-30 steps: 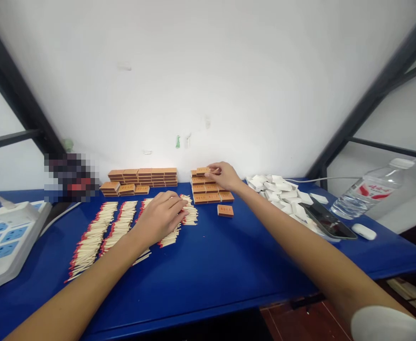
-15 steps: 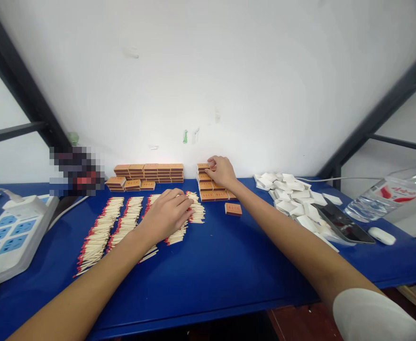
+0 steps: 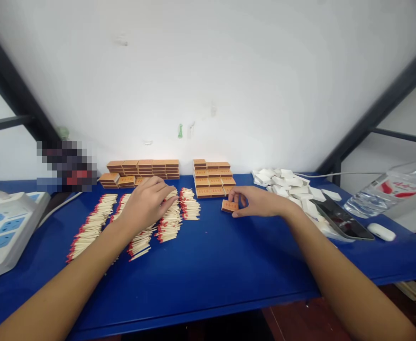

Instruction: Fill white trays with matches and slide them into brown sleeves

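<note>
Currently right hand (image 3: 259, 202) pinches lone matchbox (image 3: 230, 206) at its end; box lies flat on blue counter (image 3: 211, 270), just before matchbox stack (image 3: 213, 179). Left hand (image 3: 146, 202) rests curled over match rows (image 3: 168, 222); cannot tell if it holds any. Box looks light, thin card, crushable: grip long edges, squeeze gently. Heap of white inner trays (image 3: 286, 187) lies nearby.

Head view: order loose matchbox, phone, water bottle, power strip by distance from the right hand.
1. Loose matchbox, at the fingers of the right hand.
2. Phone, to its right.
3. Water bottle, far right.
4. Power strip, far left.
</note>
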A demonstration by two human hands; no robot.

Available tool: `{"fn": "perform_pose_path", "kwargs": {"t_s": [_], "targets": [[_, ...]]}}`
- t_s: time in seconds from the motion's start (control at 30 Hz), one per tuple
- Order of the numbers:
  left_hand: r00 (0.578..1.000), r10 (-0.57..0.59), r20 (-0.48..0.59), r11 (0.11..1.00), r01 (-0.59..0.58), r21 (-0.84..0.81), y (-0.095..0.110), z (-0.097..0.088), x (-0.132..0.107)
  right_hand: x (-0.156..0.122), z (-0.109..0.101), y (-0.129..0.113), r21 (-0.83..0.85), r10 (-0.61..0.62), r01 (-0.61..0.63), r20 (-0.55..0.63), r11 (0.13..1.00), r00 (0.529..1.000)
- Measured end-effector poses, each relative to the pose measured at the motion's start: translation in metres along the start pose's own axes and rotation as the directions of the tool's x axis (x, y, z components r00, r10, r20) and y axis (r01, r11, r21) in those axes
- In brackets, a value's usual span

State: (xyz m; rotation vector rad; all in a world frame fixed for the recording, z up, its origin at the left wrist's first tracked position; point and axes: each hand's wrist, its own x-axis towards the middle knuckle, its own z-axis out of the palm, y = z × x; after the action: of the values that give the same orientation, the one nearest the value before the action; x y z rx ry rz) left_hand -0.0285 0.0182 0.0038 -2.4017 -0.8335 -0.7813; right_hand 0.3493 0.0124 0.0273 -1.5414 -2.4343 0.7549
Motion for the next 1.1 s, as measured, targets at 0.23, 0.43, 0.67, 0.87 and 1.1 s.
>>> {"fn": "perform_pose_path", "kwargs": {"t_s": [0.23,0.43,0.67,0.87,1.1], "targets": [[0.998,-0.057,0.035,0.997,0.058,-0.046,-0.003,0.002,-0.003,0.0,0.003,0.001,0.038,-0.018,0.02,-0.05,0.999,0.999],[0.995,-0.081,0.064,0.99,0.088,-0.114,0.002,0.002,-0.001,0.003,0.011,0.005,0.054,-0.043,0.046,-0.049,0.997,0.998],[0.895,-0.422,0.144,0.879,0.366,0.304,-0.071,-0.016,-0.02,0.005,0.012,0.004,-0.129,-0.175,0.148,-0.228,0.981,0.958],[0.854,-0.494,0.165,0.829,0.405,0.385,-0.092,-0.031,-0.03,0.008,0.015,0.001,-0.199,-0.2,0.145,-0.291,0.969,0.936],[0.921,-0.348,0.176,0.916,0.293,0.275,-0.075,-0.022,-0.014,-0.012,-0.034,0.042,-0.208,0.018,-0.167,-0.573,0.964,0.819]]}}
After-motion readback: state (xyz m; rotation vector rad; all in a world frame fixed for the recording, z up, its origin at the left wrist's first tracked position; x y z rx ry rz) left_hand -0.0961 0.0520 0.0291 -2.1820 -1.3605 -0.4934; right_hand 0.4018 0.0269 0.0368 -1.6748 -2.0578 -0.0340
